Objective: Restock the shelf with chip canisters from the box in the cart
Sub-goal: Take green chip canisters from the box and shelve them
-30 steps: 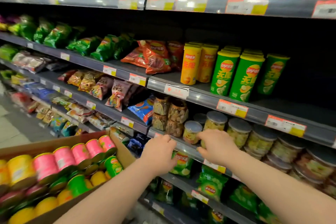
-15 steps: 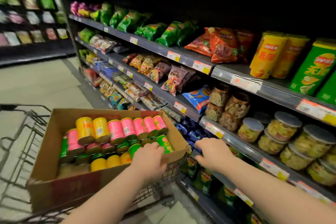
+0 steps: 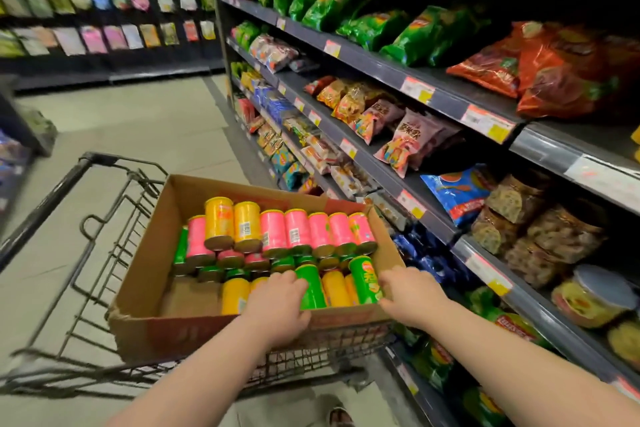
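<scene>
Grey shop floor runs past a dark snack shelf on the right. Beside the shelf stands a wire cart carrying an open cardboard box of chip canisters. They lie in rows, pink and yellow at the back, green and yellow nearer. The left hand reaches over the near box wall and grips a green canister in the front row, fingers curled over it and thumb below. The right hand is at the box's right end. Its fingers are loosely extended, the tips touch the side of a second green canister, the thumb is spread apart, and it holds nothing. Both canisters lie in the box. Bags of chips and lidded jars fill the shelf.
</scene>
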`<action>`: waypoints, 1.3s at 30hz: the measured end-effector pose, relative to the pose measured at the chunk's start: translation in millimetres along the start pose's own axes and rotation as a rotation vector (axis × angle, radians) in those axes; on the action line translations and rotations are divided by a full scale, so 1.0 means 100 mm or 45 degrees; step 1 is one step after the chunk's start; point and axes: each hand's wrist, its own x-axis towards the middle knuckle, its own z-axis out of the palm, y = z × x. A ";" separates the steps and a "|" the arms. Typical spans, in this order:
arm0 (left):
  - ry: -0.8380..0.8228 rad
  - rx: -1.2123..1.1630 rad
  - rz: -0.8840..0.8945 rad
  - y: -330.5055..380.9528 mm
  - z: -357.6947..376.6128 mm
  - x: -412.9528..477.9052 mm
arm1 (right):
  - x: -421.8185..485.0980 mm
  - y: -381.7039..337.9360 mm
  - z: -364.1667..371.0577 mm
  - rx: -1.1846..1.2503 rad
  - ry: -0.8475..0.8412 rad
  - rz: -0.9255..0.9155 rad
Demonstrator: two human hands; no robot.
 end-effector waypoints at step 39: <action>-0.714 -0.765 -0.942 -0.19 1.40 1.86 | 2.23 0.57 1.50 0.626 -0.617 0.402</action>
